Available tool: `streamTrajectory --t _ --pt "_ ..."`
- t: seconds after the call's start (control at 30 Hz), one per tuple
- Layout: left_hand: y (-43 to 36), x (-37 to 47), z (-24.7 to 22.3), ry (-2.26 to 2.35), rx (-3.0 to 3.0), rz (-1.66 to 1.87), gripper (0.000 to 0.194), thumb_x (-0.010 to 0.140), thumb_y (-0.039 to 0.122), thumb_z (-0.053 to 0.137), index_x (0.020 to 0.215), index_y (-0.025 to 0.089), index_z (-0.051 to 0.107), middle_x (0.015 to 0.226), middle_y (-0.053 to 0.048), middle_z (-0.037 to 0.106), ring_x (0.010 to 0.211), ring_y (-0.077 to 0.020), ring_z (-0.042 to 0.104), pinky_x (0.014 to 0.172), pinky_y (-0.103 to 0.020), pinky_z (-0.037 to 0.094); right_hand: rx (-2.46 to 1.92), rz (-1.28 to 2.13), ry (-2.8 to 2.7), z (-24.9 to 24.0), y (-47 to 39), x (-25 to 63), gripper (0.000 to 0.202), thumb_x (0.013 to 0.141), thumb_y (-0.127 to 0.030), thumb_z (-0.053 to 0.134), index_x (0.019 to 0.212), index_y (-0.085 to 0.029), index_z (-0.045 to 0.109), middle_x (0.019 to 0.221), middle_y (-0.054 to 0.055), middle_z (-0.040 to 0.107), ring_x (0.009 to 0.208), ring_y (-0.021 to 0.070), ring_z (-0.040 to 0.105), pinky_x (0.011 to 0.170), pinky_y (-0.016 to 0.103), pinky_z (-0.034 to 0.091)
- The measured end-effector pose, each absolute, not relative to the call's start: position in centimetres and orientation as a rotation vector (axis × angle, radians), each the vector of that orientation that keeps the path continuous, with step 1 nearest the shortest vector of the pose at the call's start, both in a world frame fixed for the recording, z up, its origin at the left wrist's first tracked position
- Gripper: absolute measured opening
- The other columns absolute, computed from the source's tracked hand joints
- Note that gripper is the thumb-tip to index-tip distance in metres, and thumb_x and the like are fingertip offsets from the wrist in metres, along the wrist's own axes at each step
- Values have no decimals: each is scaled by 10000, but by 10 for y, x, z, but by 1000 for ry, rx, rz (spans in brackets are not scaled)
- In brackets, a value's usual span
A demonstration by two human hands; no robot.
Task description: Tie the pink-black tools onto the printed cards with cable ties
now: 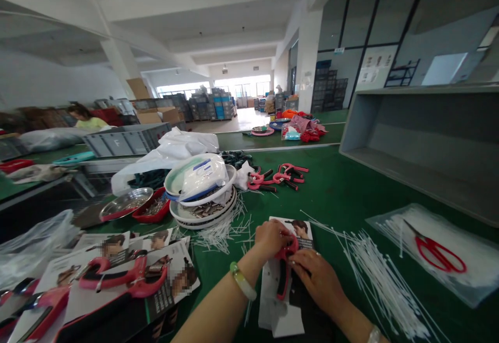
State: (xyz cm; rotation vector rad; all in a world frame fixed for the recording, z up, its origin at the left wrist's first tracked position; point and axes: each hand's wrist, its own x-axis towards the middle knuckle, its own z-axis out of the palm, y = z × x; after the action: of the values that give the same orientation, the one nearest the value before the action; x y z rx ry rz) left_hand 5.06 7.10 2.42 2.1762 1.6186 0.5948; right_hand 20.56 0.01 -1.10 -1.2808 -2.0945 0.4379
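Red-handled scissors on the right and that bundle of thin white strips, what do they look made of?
Red-handled scissors: the loops look like smooth plastic, judging by their even colour; the blades are probably metal, being slim and pointed. Thin white strips: likely smooth, flexible plastic, as some curve.

Green table (327, 187) (red-handled scissors (438, 252), white ties (380, 270)).

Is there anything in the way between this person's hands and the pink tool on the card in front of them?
Nothing visible is. The left hand is at the top of the pink tool, and the right hand reaches its side. The card lies under it, and the loose white ties are off to the right.
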Motion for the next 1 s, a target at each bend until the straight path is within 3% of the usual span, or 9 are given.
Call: streamTrajectory --t 0.3,0.6,1.0 --pt "54 46 -3 1456 2212 827 134 791 231 621 840 283 734 855 16 734 821 -151 644 757 -258 435 -1340 917 -1693 -9 22 195 370 829 -475 490 763 -167 685 742 39 676 713 195 598 653 268 432" --pt "50 46 -11 1459 2222 940 143 768 185 648 815 296 726 810 26 727 816 -176 637 746 -306 383 -1333 948 -1720 -12 24 198 379 810 -479 504 689 -158 665 659 17 610 647 172 540 608 260 399" --pt "51 46 -15 1373 2121 985 246 756 81 563 819 254 726 822 -5 732 808 -171 643 774 -299 430 -1306 1155 -1654 -2 31 197 321 769 -447 540 649 -166 636 601 9 583 581 155 529 566 265 408"
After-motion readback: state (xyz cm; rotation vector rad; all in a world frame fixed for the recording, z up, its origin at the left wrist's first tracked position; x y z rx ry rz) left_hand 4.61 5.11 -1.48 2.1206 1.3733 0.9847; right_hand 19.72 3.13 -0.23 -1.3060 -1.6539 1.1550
